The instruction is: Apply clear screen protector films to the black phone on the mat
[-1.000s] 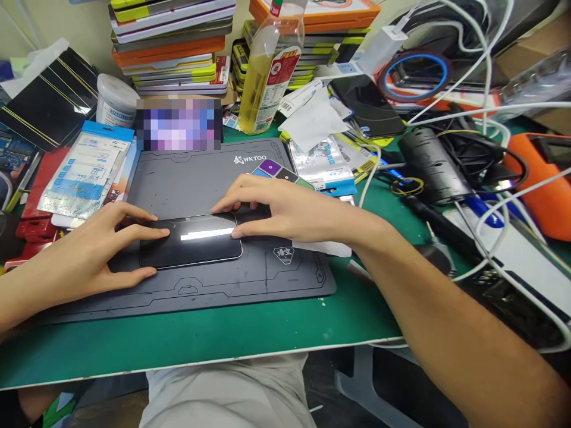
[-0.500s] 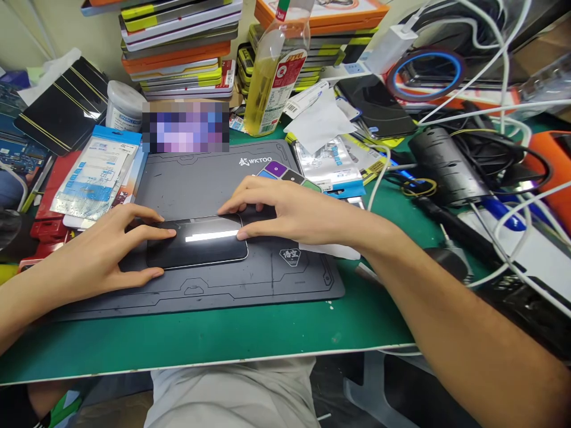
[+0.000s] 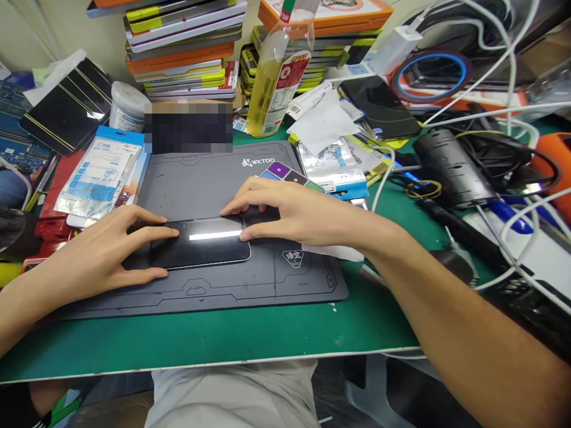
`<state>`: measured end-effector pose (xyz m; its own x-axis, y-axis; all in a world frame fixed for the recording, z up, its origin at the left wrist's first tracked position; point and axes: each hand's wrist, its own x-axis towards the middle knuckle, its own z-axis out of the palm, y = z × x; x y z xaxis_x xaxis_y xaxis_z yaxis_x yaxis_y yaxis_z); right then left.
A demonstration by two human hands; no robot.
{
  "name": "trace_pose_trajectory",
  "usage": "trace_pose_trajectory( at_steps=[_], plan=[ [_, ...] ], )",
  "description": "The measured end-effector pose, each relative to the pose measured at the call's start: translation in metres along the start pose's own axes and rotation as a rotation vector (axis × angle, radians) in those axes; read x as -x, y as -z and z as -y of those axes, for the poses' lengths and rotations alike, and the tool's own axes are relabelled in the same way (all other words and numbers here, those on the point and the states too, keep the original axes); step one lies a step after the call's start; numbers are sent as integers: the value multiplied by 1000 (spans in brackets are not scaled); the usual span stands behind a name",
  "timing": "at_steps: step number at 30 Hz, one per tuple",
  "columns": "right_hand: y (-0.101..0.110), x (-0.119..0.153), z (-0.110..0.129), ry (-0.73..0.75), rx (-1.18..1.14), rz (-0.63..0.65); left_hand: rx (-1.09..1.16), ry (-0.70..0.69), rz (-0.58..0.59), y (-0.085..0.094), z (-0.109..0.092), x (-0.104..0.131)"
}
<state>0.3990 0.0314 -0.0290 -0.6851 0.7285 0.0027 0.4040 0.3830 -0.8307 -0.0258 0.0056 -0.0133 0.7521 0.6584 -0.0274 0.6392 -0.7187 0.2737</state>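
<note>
a black phone [image 3: 203, 246] is held flat on the mat [image 3: 187, 184] (light is mirrored in it). its left end is spanned by the left hand [image 3: 116, 248], fingers wide; its far-right corner, by the right hand [image 3: 288, 213], thumb and forefinger half parted.

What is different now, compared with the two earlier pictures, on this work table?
The blurred screen behind the grey mat turned from purplish to dark; the camera swung slightly left. Nothing was grasped or released: left hand and right hand stay on the black phone.
</note>
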Motion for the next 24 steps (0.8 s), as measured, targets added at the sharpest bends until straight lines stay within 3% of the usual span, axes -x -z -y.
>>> trace_pose_trajectory(
  at_steps=[24],
  plan=[
    [2,-1,-2,30,57,27,-28,-25,-62,-1,-5,1]
  ],
)
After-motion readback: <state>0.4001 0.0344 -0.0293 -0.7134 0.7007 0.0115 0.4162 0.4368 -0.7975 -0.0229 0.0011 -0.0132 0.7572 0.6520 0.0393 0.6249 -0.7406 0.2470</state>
